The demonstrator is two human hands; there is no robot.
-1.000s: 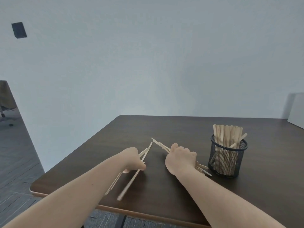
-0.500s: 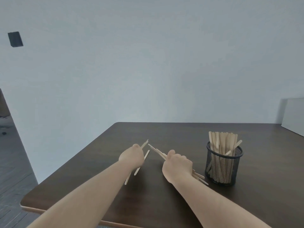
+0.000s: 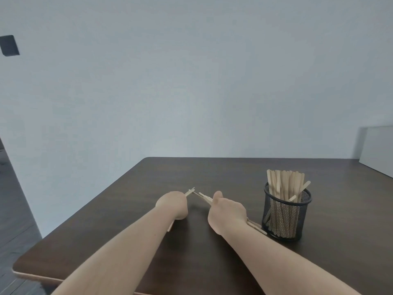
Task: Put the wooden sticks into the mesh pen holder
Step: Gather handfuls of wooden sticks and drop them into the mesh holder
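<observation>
A black mesh pen holder stands on the dark table at the right, packed with several upright wooden sticks. My right hand is closed around a bundle of wooden sticks; their ends stick out past my thumb and behind my wrist, close to the holder's base. My left hand is closed around a few wooden sticks whose tips point up and right, nearly meeting the right bundle's tips. Both hands rest low over the table.
The dark wooden table runs to a plain wall behind. Its left edge and rounded near corner drop to a grey floor. A white panel lies at the far right. A dark box hangs on the wall.
My left hand has drawn its sticks up off the table and closer to my right hand, so less of them shows below it. The view has tilted up slightly.
</observation>
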